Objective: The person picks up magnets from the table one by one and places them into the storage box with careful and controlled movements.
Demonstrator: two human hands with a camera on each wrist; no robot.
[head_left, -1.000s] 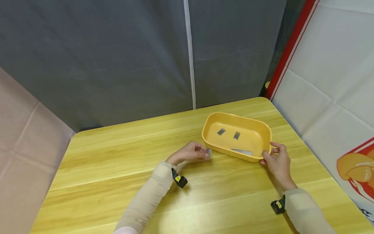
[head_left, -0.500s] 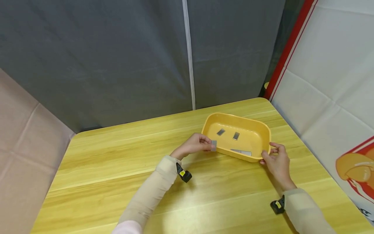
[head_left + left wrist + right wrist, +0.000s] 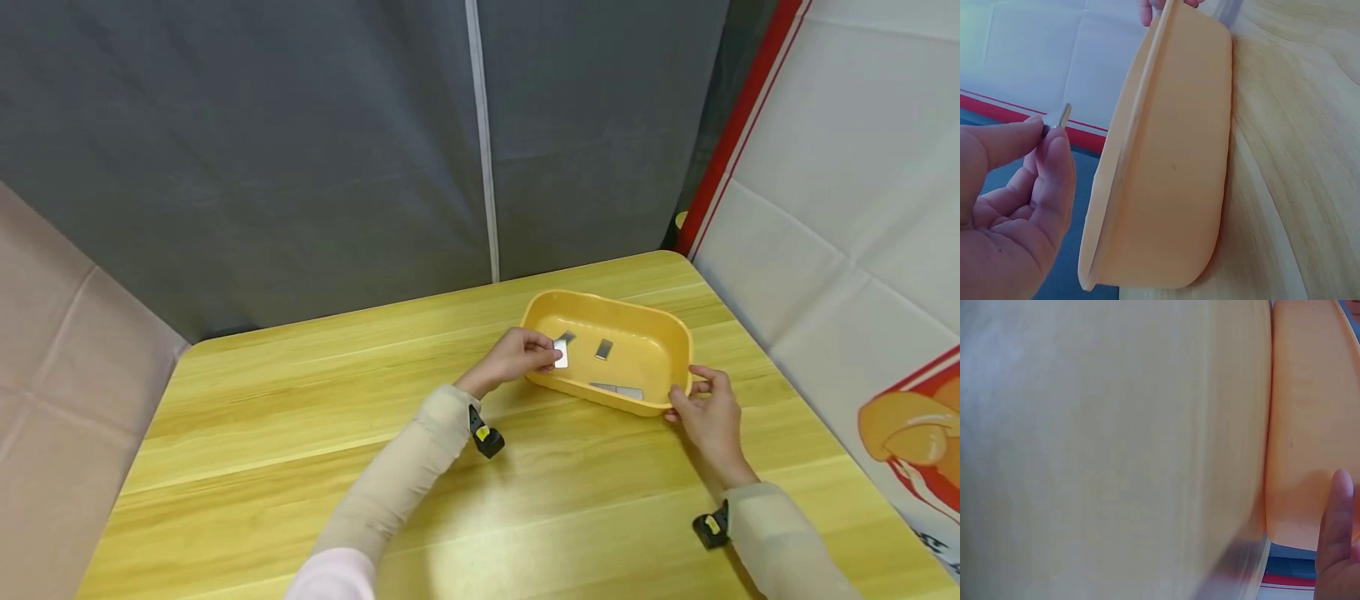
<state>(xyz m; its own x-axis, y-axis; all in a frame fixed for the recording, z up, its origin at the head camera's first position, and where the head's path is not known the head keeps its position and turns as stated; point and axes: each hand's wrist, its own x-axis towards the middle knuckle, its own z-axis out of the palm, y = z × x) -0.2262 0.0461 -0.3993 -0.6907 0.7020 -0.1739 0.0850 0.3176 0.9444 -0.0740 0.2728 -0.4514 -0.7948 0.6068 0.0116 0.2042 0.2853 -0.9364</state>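
Observation:
My left hand (image 3: 513, 358) pinches a small flat silver rectangular piece (image 3: 562, 360) between thumb and fingertips, above the near left part of a yellow plastic tray (image 3: 647, 354). In the left wrist view the piece (image 3: 1065, 115) appears edge-on, apart from the tray wall (image 3: 1172, 156). Inside the tray lie several similar pieces: one dark metal piece (image 3: 603, 349) near the middle, another (image 3: 567, 337) partly hidden behind the held one, and lighter ones (image 3: 628, 392) along the near wall. At the near right corner, my right hand (image 3: 711, 421) grips the tray's rim.
The tray stands on a wood-grain table (image 3: 360, 400), near its right back corner. Behind the table hangs a grey curtain (image 3: 300, 167). A white printed sheet (image 3: 840, 208) borders the right side and a pinkish one (image 3: 60, 333) the left.
My left hand has lifted the silver piece from beside the tray, moving right and away from me, over the rim to above the tray's inside. My right hand keeps its grip on the corner.

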